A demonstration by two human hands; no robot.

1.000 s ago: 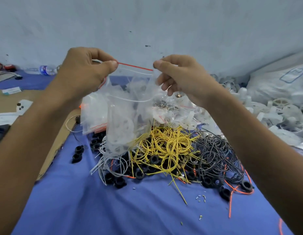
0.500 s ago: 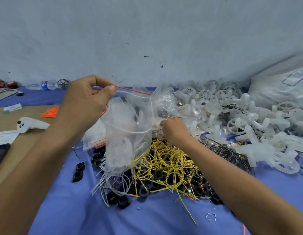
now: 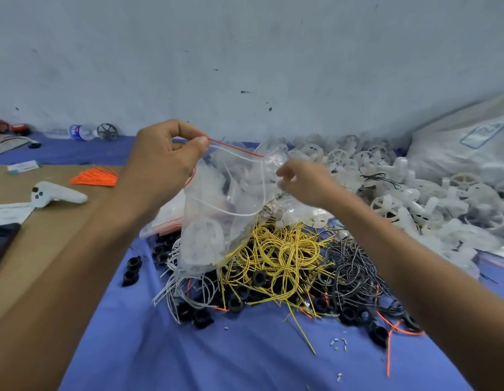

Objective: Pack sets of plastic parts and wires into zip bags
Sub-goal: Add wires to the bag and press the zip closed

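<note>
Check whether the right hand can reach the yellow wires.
Probably yes. The right hand is above the yellow wires, mostly uncovered; the zip bag in the left hand overhangs only one edge.

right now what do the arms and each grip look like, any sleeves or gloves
The left arm and right arm are bare to the frame edge: no sleeves, watch or bands show. The left grip and the right grip are ungloved hands, with no rings visible. The right one is slightly blurred.
</note>
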